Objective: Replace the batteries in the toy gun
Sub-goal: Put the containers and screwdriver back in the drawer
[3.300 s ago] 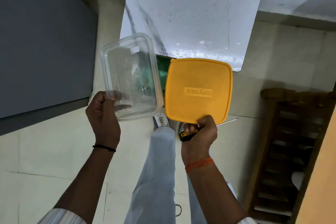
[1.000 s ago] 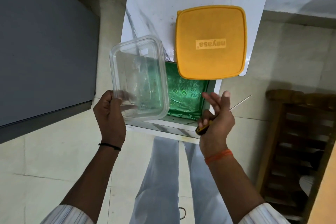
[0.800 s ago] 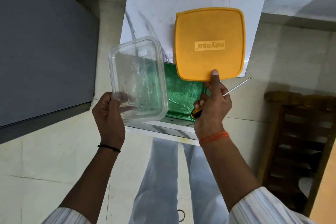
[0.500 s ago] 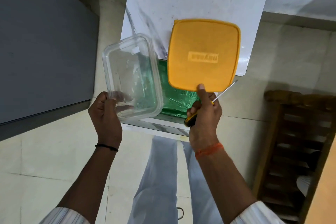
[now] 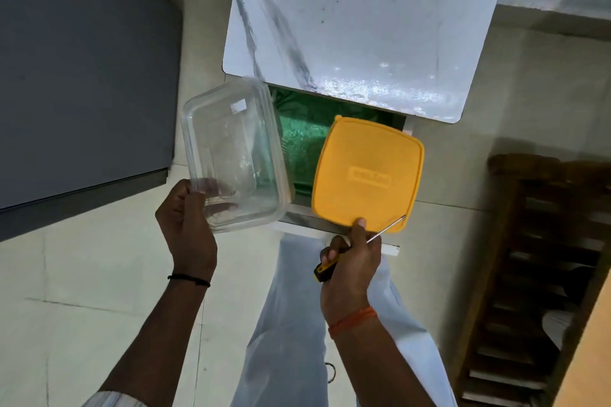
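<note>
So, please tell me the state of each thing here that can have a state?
Box: open, no lid, looks empty, held in the air by the left hand.
Lid: off the box, pinched at its near edge by the right hand.
Screwdriver: held in the right hand too, its tip against the lid.
Drawer: open, green lining showing.

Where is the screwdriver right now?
In the head view, the right hand grips the screwdriver together with the yellow lid, right of the clear container.
</note>
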